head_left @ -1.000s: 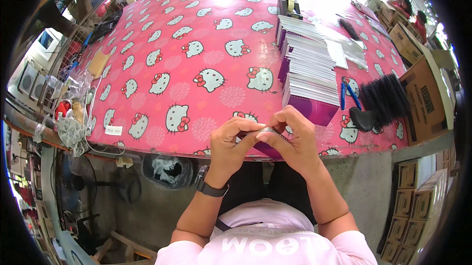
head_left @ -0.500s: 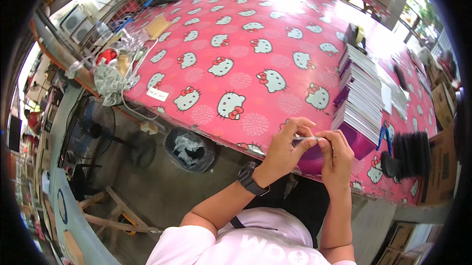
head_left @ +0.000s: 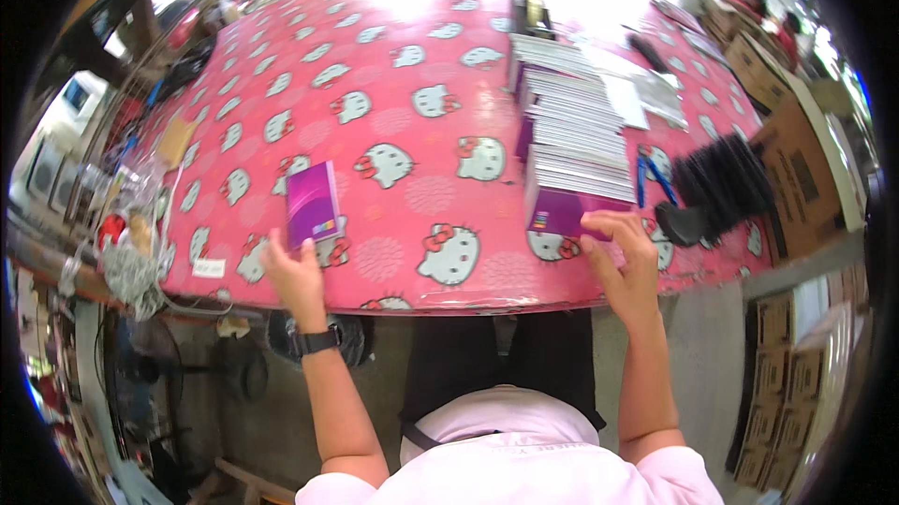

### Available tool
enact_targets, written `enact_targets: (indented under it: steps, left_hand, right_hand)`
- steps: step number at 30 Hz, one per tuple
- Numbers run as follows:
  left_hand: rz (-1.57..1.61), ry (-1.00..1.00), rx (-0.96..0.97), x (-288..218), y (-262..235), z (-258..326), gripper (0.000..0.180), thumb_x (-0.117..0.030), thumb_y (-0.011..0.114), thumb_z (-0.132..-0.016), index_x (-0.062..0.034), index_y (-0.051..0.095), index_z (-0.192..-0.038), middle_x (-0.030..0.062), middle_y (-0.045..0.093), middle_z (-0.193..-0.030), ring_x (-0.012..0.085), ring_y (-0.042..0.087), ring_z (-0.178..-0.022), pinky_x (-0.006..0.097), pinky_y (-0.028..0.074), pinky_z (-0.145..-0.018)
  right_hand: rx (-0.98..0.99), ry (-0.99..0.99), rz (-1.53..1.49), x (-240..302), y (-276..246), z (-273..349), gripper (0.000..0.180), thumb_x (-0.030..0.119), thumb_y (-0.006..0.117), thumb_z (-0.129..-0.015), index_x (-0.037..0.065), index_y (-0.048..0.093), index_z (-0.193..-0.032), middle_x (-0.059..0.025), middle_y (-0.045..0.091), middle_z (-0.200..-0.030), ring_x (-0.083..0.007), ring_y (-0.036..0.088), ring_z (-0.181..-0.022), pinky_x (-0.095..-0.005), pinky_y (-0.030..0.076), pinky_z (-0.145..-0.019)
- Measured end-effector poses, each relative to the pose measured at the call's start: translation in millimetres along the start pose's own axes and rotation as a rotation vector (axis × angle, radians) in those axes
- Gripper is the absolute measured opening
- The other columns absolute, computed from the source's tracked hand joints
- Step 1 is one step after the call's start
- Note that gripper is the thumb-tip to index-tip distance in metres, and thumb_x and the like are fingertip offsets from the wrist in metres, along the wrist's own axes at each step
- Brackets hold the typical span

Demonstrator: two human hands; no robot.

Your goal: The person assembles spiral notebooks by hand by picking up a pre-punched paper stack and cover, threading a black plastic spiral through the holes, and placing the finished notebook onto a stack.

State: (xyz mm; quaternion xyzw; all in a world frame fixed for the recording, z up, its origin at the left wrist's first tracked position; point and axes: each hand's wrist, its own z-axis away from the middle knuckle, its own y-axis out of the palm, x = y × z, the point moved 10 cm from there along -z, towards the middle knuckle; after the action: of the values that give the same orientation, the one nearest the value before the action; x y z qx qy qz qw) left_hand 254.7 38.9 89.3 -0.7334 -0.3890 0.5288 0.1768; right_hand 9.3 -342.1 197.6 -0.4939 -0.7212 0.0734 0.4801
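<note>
A thin purple booklet (head_left: 312, 201) lies on the pink table cover at the left. My left hand (head_left: 296, 273) is at its lower edge, fingers spread and thumb by the bottom corner. Toward the right stands a long row of purple booklets (head_left: 576, 121), packed on edge with their pale page edges upward. Against the front purple cover of that row rests my right hand (head_left: 626, 262), index finger and thumb curved and apart, with nothing visible between them. A dark watch is on my left wrist.
Right of the row lie blue-handled pliers or cutters (head_left: 654, 177), a black brush (head_left: 716, 189) and a cardboard box (head_left: 805, 168). A tape dispenser (head_left: 531, 16) stands behind the row. Plastic and cloth clutter (head_left: 131, 262) sits at the left corner. Below is a bin (head_left: 351, 341).
My hands were together over a thin item near the row; now they are far apart. My left hand has gone left, where a purple booklet now lies. The view has turned right.
</note>
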Motion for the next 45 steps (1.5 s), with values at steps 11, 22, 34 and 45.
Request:
enact_targets:
  steps: [11, 22, 34, 45]
  left_hand:
    - [-0.308, 0.37, 0.125, -84, 9, 0, 0.046, -0.028, 0.068, -0.08, -0.014, 0.058, -0.123, 0.0137, 0.045, -0.137, 0.0341, 0.035, -0.131, 0.047, 0.029, -0.106]
    - [1.041, 0.199, 0.823, -199, 66, 145, 0.027, -0.013, 0.065, -0.086, -0.0033, 0.049, -0.105, 0.0092, 0.057, -0.106, 0.0157, 0.052, -0.1, 0.029, 0.041, -0.087]
    - [0.348, 0.934, 0.398, -257, 25, 175, 0.032, -0.001, 0.06, -0.08, -0.0076, 0.062, -0.112, 0.0075, 0.063, -0.105, 0.0259, 0.058, -0.1, 0.04, 0.037, -0.098]
    - [0.445, 0.949, 0.362, -268, 20, 173, 0.03, 0.001, 0.062, -0.072, -0.0106, 0.071, -0.098, 0.0034, 0.064, -0.093, 0.0201, 0.058, -0.085, 0.033, 0.038, -0.079]
  right_hand:
    - [-0.083, -0.259, 0.344, -23, -1, -31, 0.021, 0.001, 0.067, -0.069, 0.008, 0.064, -0.089, -0.0045, 0.061, -0.085, -0.0249, 0.055, -0.087, -0.0391, 0.04, -0.083]
    - [0.046, -0.019, -0.261, 15, 22, -1, 0.01, 0.008, 0.068, -0.078, 0.003, 0.063, -0.085, -0.008, 0.061, -0.083, -0.0221, 0.055, -0.077, -0.0331, 0.047, -0.069]
    - [-0.132, 0.341, -0.619, -32, 59, 20, 0.012, 0.01, 0.061, -0.087, 0.004, 0.061, -0.098, -0.0011, 0.055, -0.086, -0.0094, 0.051, -0.077, -0.0239, 0.043, -0.066]
    - [-0.083, 0.301, 0.879, -237, -136, -16, 0.014, 0.011, 0.068, -0.074, 0.006, 0.063, -0.087, -0.0136, 0.061, -0.088, -0.0312, 0.058, -0.092, -0.041, 0.047, -0.076]
